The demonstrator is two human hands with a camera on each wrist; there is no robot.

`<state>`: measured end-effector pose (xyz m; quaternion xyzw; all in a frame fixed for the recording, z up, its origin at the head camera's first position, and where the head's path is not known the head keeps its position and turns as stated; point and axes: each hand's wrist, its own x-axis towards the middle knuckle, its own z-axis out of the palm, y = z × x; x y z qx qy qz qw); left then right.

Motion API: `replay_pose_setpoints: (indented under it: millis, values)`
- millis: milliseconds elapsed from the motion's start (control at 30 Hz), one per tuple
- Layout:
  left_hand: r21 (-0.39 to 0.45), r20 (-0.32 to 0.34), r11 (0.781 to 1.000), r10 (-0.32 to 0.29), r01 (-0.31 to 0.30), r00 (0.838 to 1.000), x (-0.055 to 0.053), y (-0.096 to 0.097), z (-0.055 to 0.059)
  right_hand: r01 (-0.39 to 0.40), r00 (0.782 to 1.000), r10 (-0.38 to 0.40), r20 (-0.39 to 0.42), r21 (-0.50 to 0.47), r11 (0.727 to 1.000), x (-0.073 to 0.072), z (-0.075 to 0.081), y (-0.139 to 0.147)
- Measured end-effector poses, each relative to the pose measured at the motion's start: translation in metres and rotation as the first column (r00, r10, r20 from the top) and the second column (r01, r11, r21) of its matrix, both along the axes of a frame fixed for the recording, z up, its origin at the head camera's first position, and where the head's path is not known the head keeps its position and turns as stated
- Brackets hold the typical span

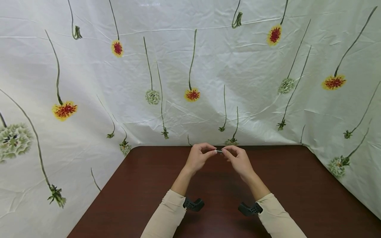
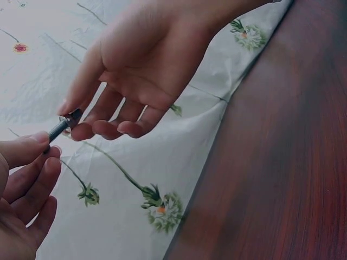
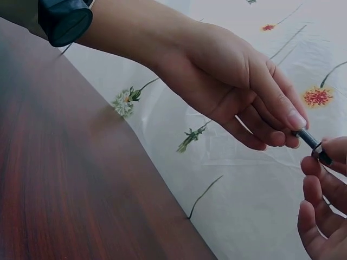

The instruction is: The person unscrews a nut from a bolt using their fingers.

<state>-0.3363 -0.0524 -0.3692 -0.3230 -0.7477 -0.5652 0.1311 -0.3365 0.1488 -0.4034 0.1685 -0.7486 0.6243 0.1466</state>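
Above the far part of the table, both hands meet at a small metal bolt [image 1: 219,151]. My left hand [image 1: 197,159] pinches its threaded end between thumb and fingertips. At the opposite end, my right hand [image 1: 239,162] grips the wider, darker part with thumb and index finger. The right wrist view shows the threaded shank [image 3: 308,137] bridging the two hands. A thin ring, perhaps a washer or nut, sits by the wide end in the left wrist view; fingertips partly hide it. The remaining fingers of both hands are loosely bent.
A dark reddish-brown wooden table [image 1: 148,188] extends beneath the arms. Behind it and along its sides hangs a white cloth [image 1: 172,69] printed with flowers and stems. Each wrist wears a black band [image 1: 194,204] with a camera mount.
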Motion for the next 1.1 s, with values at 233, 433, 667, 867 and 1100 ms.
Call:
replay_pose_setpoints:
  millis: [233,433,667,867,1100]
  values:
    - [-0.01,0.0,1.0,0.012,-0.012,1.0,0.0007,-0.0006,0.0006,-0.043,0.995,0.046,-0.087,0.029,0.999,-0.0012,-0.0012,0.0027]
    - [-0.005,-0.003,1.0,0.007,-0.007,1.0,0.0015,-0.0006,0.0011,-0.03,0.996,0.032,-0.082,0.028,0.999,-0.0011,-0.0012,0.0016]
    - [-0.001,-0.003,1.0,-0.009,0.009,1.0,0.0016,-0.0007,0.0015,-0.008,0.999,0.01,-0.035,0.06,0.998,0.0017,0.0008,-0.0006]
    - [-0.001,-0.007,1.0,-0.01,0.01,1.0,0.002,-0.001,0.0019,-0.014,0.999,0.016,-0.046,0.049,0.999,0.002,0.0,-0.0005]
    - [-0.01,-0.002,1.0,0.0,0.0,1.0,0.0022,-0.0012,0.0013,-0.036,0.993,0.041,-0.108,0.048,0.998,0.0012,-0.0006,0.0009]
